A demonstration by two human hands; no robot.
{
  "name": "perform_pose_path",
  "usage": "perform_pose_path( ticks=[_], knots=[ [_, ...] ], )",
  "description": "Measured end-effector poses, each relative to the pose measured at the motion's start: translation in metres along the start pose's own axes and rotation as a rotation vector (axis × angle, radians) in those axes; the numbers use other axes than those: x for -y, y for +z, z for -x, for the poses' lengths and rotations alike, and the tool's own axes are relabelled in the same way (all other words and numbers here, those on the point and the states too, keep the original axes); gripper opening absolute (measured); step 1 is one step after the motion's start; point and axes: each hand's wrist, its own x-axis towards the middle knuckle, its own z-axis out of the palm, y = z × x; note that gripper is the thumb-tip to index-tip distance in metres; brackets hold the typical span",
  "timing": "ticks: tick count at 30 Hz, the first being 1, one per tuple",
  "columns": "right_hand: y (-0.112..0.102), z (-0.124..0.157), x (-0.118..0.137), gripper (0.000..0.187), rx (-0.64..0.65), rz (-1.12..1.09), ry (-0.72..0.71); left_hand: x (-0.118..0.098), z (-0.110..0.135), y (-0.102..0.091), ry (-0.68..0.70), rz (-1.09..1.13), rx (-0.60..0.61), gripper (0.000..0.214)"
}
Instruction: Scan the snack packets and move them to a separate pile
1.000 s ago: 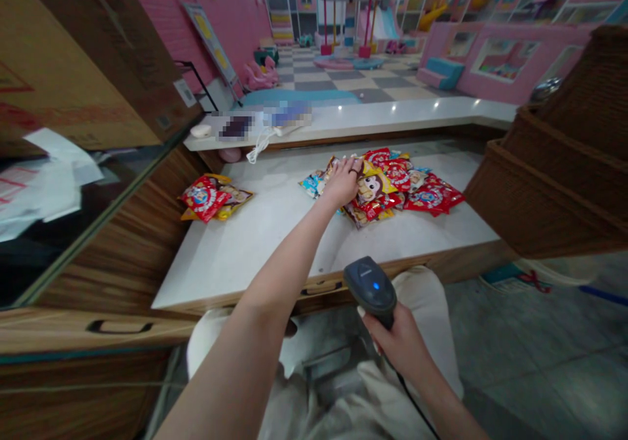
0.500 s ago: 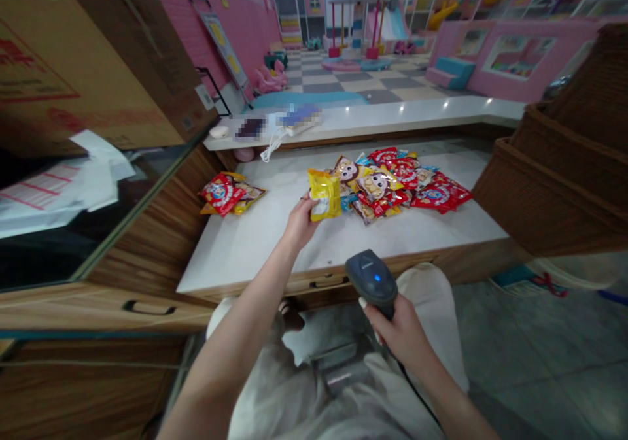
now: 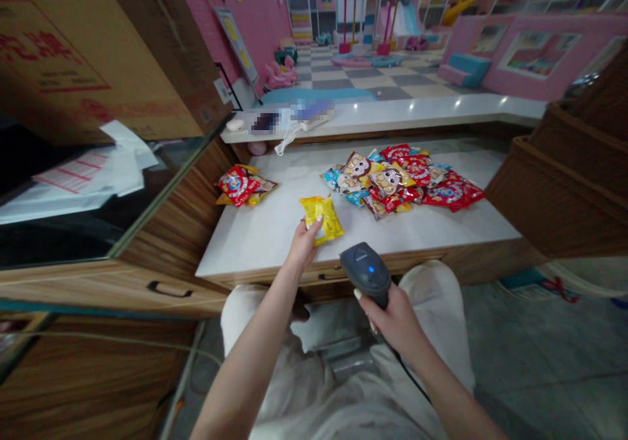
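A yellow snack packet (image 3: 328, 221) is gripped in my left hand (image 3: 303, 242), thumb on top, above the front part of the white counter (image 3: 275, 231). My right hand (image 3: 392, 316) is wrapped round the handle of a dark barcode scanner (image 3: 366, 270), which shows a blue light. The scanner's head points toward the packet, with a gap between them. Beyond the packet, to the right, lies a heap of red, yellow and blue snack packets (image 3: 392, 178). A smaller pile of red and yellow packets (image 3: 240, 186) lies at the counter's left end.
A large cardboard box (image 3: 142, 61) and loose papers (image 3: 93, 172) sit on the left cabinet. Brown woven baskets (image 3: 564, 191) stand at the right. On the raised ledge (image 3: 392, 114) are a white cable (image 3: 287, 140) and blurred items. A drawer handle (image 3: 169, 291) juts out at left.
My left hand has drawn the yellow packet nearer to me, away from the heap and toward the scanner. The packet is turned, and my thumb now lies over it. The view has shifted slightly left.
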Motion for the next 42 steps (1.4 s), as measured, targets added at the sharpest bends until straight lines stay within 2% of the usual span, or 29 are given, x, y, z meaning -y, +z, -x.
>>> perform_pose_path(
  ticks=[3, 9, 13, 18, 27, 35, 39, 42],
  knots=[
    [0.003, -0.003, 0.002, 0.019, 0.003, -0.001, 0.003, 0.002, -0.001, -0.003, 0.013, 0.031, -0.019, 0.048],
    [0.008, -0.009, 0.009, 0.021, 0.021, 0.023, 0.000, 0.003, -0.008, -0.005, -0.049, 0.084, -0.095, 0.043],
    [0.013, -0.013, 0.015, 0.020, 0.031, 0.056, -0.044, 0.003, -0.009, -0.003, -0.074, 0.118, -0.069, 0.044],
    [0.019, -0.015, 0.020, 0.018, 0.036, 0.063, -0.062, 0.000, -0.006, -0.002, -0.114, 0.125, -0.058, 0.033],
    [0.018, -0.015, 0.021, 0.023, 0.026, 0.095, -0.117, 0.007, -0.018, -0.004, -0.180, 0.146, -0.093, 0.039],
    [0.018, -0.012, 0.022, 0.019, 0.013, 0.065, -0.101, -0.001, -0.005, -0.001, -0.092, 0.116, -0.057, 0.033],
    [0.016, -0.009, 0.015, 0.019, 0.028, 0.058, -0.074, 0.000, -0.003, 0.002, -0.044, 0.116, -0.055, 0.040],
    [0.013, -0.007, 0.005, 0.021, 0.040, 0.030, -0.030, -0.005, -0.007, -0.002, 0.023, 0.032, -0.024, 0.044]
  ],
)
